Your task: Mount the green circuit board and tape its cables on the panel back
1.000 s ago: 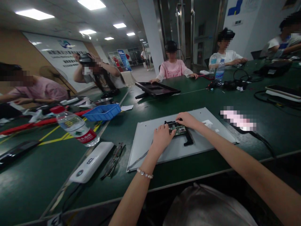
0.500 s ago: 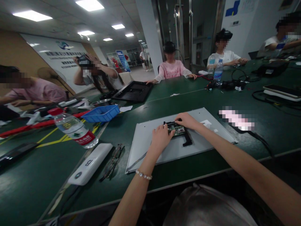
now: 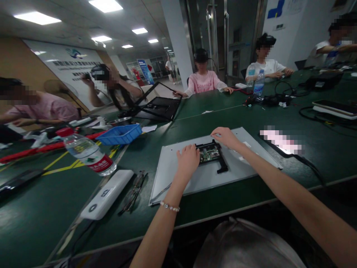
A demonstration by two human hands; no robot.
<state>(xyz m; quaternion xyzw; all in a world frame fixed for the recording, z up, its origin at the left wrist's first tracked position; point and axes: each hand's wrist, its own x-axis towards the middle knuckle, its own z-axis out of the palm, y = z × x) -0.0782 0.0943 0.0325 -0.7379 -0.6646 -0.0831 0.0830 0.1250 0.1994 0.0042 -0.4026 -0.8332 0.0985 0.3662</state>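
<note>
A black plastic bracket [image 3: 222, 162] with a green circuit board [image 3: 209, 153] inside it lies on a flat light-grey panel [image 3: 173, 175]. My left hand [image 3: 189, 160] grips the bracket's left edge, with bent fingers partly covering that side. Just beyond the bracket's upper right corner is my right hand [image 3: 226, 138], its fingers slightly bent and apart, with nothing visible in them. White pieces [image 3: 245, 145] lie on the panel, partly behind my right wrist. A thin cable [image 3: 161, 192] runs over the panel's left part to beneath my left forearm.
Left of the panel are eyeglasses [image 3: 134, 191], a white power bank [image 3: 107, 195], a water bottle [image 3: 86, 152] and a blue tray [image 3: 119, 134]. A phone [image 3: 280, 143] with a cable lies right. Across the green table [image 3: 212, 119], a person holds a black frame [image 3: 167, 89].
My right hand has lifted off the bracket's upper edge and shifted slightly up and right. My left hand has moved slightly left. Across the table, a black frame has been raised.
</note>
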